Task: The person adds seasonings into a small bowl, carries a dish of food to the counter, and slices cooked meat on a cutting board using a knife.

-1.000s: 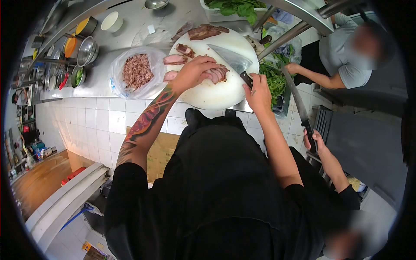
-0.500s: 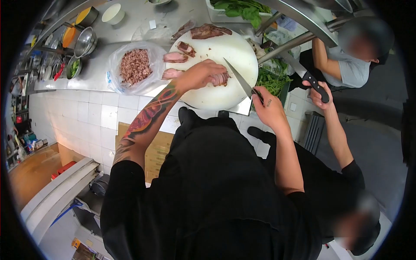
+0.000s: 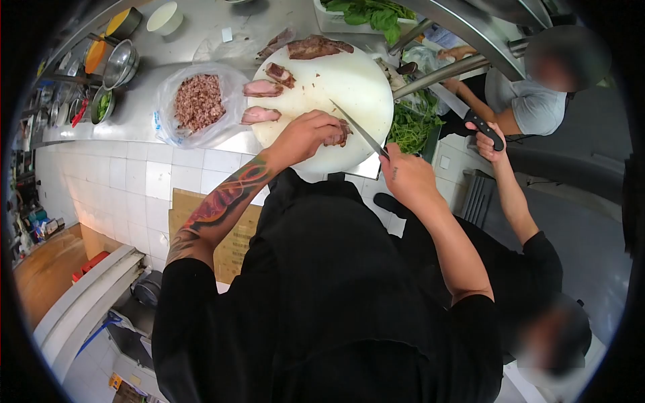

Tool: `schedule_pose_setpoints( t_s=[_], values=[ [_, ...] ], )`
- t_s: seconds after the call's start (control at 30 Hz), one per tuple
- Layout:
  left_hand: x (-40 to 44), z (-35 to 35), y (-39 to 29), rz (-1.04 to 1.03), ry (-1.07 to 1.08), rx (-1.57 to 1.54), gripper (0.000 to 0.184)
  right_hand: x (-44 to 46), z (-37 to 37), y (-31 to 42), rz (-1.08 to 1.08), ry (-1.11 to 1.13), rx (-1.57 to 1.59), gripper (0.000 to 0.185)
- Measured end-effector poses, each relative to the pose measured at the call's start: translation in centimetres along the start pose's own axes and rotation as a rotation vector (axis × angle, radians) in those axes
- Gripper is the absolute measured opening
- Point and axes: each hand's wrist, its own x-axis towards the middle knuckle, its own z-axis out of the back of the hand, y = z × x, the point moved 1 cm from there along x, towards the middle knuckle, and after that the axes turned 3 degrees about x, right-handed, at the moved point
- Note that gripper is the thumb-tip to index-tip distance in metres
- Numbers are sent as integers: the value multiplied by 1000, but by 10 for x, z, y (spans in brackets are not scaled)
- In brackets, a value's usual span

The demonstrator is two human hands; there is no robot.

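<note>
My left hand [image 3: 310, 134] has its fingers closed over a piece of sliced cured meat [image 3: 344, 132] on the round white cutting board [image 3: 366, 80]. A kitchen knife [image 3: 357, 127] is gripped in my right hand [image 3: 406, 176], its blade pointing up and left over the board, just right of the meat. Two pale pink meat pieces [image 3: 261, 115] rest at the board's left edge, with a small darker chunk [image 3: 279, 74] above them. Along the far edge lies a long dark meat slab [image 3: 320, 47]. Left of the board, a plastic bag [image 3: 233, 87] holds chopped meat [image 3: 199, 102].
Leafy greens [image 3: 413, 127] sit right of the board, and a white bin [image 3: 326, 21] of greens stands behind. A metal rail [image 3: 443, 75] crosses above. At right, a co-worker's hand [image 3: 489, 141] holds a large knife [image 3: 482, 127]. Metal bowls [image 3: 121, 65] stand far left.
My right hand and knife have shifted down and left in view. The left hand's fingers now cover more of the sliced meat. The seated person at right has lowered an arm toward the greens.
</note>
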Motion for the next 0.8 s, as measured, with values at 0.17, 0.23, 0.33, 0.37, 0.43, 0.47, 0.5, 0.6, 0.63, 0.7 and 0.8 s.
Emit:
schedule_pose_setpoints(
  t_s=[0.17,0.23,0.33,0.37,0.43,0.47,0.5,0.6,0.63,0.7,0.8],
  values=[
    [3,-2,-2,19,3,95,36,1,4,8,150,-21,-116,26],
    [3,1,-2,29,34,118,33,-6,5,10,168,0,-155,26],
    [4,-4,-1,26,38,143,28,-15,18,17,141,46,-199,26],
    [3,-4,1,33,10,144,27,-12,21,20,106,86,-202,26],
    [-1,-7,3,34,1,136,27,1,-16,7,104,76,-157,27],
    [0,-8,3,29,-18,138,27,9,-23,6,105,56,-119,29],
    [1,-7,4,31,-24,140,27,14,-23,4,110,55,-123,29],
    [-2,-8,1,24,-31,89,27,12,-6,13,77,62,-97,30],
    [-2,-9,3,25,-26,119,27,10,7,20,69,90,-96,30],
    [-2,-9,2,31,-18,145,27,8,10,22,62,125,-93,31],
    [-4,-10,-1,32,-10,133,28,5,-15,14,26,130,-75,32]
  ],
)
